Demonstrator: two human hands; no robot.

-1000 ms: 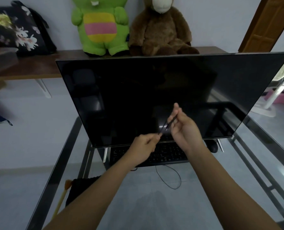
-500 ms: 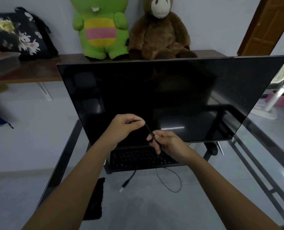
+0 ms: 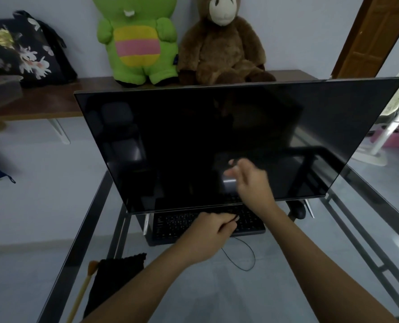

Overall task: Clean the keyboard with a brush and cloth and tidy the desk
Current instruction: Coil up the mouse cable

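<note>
Both hands are out over the glass desk, two of them. My left hand is closed in a pinch on a thin black cable, just over the front edge of the keyboard; below the fist the cable hangs in one loop toward the desk's near side. My right hand is raised higher, in front of the lower part of the monitor, blurred, fingers loosely spread, and I cannot tell whether it holds anything.

Nearest me, at the desk's near left corner, lies one black cloth, and touching its left edge is one brush with a pale handle. Its long axis runs from the near edge up and away, bristle end pointing toward the monitor.

One black keyboard sits mid-desk, its long axis left to right, half tucked under the monitor's lower edge. One black mouse sits just to its right.

One dark monitor stands over them, tilted back.

Behind it, on a brown shelf, sit two plush toys, one green and one brown, touching. At the shelf's left end stand one floral bag and one clear box; its contents I cannot make out.
</note>
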